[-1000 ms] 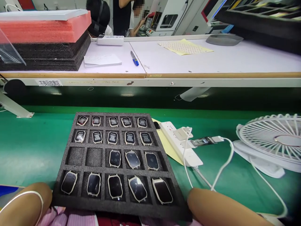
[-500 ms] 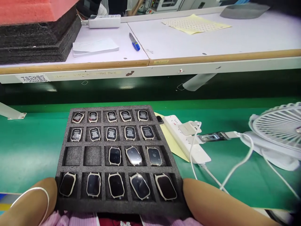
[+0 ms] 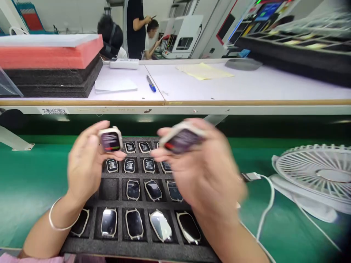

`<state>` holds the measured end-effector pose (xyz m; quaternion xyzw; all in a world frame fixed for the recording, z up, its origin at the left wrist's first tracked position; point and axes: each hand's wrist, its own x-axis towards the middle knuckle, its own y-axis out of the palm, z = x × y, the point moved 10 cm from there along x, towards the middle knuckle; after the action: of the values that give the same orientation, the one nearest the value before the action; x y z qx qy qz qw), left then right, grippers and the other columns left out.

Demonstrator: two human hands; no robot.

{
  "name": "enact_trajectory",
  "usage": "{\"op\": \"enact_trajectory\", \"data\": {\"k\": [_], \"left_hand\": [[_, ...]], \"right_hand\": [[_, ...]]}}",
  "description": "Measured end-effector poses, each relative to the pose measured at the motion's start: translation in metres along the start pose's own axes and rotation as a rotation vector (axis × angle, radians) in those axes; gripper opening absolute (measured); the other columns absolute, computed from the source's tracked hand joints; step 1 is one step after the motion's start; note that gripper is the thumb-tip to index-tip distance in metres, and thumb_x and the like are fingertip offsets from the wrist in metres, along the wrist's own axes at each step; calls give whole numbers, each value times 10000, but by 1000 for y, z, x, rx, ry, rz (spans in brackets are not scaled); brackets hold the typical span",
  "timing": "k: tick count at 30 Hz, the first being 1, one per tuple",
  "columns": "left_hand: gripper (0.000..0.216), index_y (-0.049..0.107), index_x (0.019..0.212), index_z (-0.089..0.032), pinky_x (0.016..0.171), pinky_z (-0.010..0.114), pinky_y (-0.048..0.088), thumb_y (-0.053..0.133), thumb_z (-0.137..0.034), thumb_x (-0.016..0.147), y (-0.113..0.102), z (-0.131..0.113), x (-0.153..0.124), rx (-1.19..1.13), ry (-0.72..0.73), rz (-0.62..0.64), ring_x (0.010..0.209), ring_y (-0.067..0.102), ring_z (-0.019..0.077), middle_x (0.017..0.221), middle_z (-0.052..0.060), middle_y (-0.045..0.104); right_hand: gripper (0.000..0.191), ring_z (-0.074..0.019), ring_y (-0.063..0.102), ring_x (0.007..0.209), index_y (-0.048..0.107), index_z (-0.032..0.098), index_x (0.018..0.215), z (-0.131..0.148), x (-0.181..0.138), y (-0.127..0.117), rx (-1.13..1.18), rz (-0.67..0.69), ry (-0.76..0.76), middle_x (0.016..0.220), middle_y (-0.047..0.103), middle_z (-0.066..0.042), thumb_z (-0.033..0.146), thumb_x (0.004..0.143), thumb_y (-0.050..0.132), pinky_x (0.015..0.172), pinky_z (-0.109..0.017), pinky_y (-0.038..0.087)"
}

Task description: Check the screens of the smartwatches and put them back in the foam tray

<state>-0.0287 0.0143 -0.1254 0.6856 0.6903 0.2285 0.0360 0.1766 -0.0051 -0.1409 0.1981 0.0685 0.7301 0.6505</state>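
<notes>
Now a watch case (image 3: 110, 140) in the left hand's (image 3: 85, 164) grip, another, blurred, (image 3: 181, 138) seemingly in the right's (image 3: 205, 171).

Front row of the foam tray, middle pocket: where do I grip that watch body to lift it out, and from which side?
Come straight down from above on the middle front-row watch body. It lies flat, screen up, sunk in its pocket of the foam tray, so only the pale frame's edges offer a hold. Pinch the two long edges, probably with fingertips pressed into the foam beside them, keeping off the glossy screen.
</notes>
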Motion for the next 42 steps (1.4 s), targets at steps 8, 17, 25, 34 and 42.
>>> {"op": "enact_trajectory", "data": {"k": [8, 17, 25, 34, 42], "left_hand": [[654, 505, 1399, -207, 669, 219, 590, 728, -182, 785, 20, 47, 9, 114, -136, 158, 686, 655, 80, 1097, 52, 693], [515, 614, 1267, -217, 666, 215, 605, 769, -200, 776, 22, 44, 9, 182, -75, 158, 712, 657, 86, 1142, 63, 697], [475, 622, 1283, -195, 716, 276, 654, 689, -221, 814, 22, 49, 7, 155, -101, 200, 736, 722, 128, 1170, 77, 707], [455, 649, 1242, -175, 663, 279, 665, 728, -285, 807, 23, 52, 5, 159, -158, 176, 640, 723, 126, 1147, 81, 730], [498, 638, 1248, -175, 674, 294, 666, 691, -237, 757, 20, 59, 10, 136, -186, 168, 672, 738, 148, 1129, 71, 726]], "right_hand": [[519, -187, 677, 790, 553, 245, 1291, -43, 32, 19, 164, 76, 110, 999, 676, -25, 275, 828, 785, 731, -312, 560], [524, -174, 651, 762, 524, 253, 1288, -34, 30, 22, 55, 102, 47, 976, 648, -10, 235, 807, 731, 735, -323, 550], [418, -172, 622, 730, 569, 248, 1171, -36, 32, 14, 9, 50, 9, 953, 619, 1, 244, 779, 714, 696, -321, 522], [355, -130, 584, 636, 576, 228, 1102, -37, 35, 11, -15, 30, -12, 904, 589, 17, 344, 827, 769, 615, -276, 475], [425, -150, 608, 685, 551, 236, 1131, -42, 36, 12, -34, 16, 22, 920, 593, 18, 261, 747, 732, 659, -297, 491]]}}
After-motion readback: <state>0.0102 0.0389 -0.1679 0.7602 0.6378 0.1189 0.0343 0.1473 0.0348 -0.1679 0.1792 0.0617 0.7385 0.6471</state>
